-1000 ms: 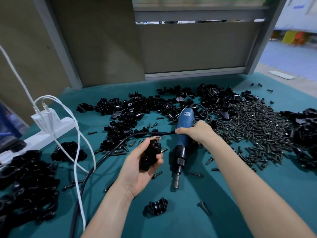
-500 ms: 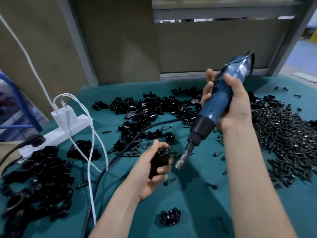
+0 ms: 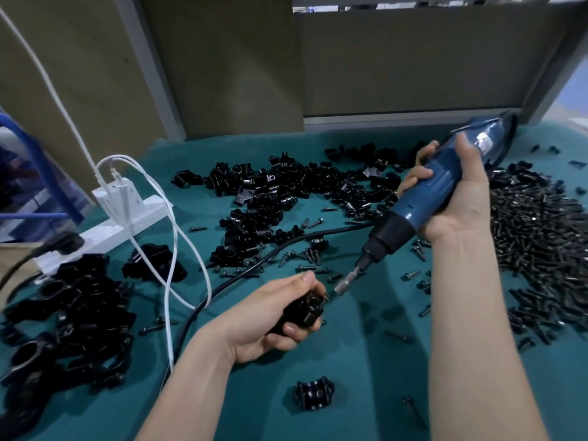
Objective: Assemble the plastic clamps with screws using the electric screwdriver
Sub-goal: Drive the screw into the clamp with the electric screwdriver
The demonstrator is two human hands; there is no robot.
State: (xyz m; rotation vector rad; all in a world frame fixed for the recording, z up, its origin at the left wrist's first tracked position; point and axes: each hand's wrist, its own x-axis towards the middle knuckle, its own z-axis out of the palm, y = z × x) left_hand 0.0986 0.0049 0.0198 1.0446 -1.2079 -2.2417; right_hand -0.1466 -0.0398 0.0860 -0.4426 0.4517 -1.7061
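Now, screwdriver (image 3: 445, 192): rigid, likely heaviest; right hand (image 3: 458, 202) fingers wrapped round mid-body, bit (image 3: 345, 283) just beyond left fingertips. Clamp (image 3: 302, 310): light stiff plastic, probably slick; left hand (image 3: 264, 316) fingers curled round it. Screw (image 3: 325, 296): tiny, apparently protruding beside left thumb tip, easily tipped.

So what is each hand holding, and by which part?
The right hand grips the blue electric screwdriver round its body. The left hand holds a black plastic clamp round its lower part.

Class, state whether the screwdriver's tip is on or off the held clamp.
Off. The screwdriver in the right hand points at the clamp in the left hand, a gap showing between.
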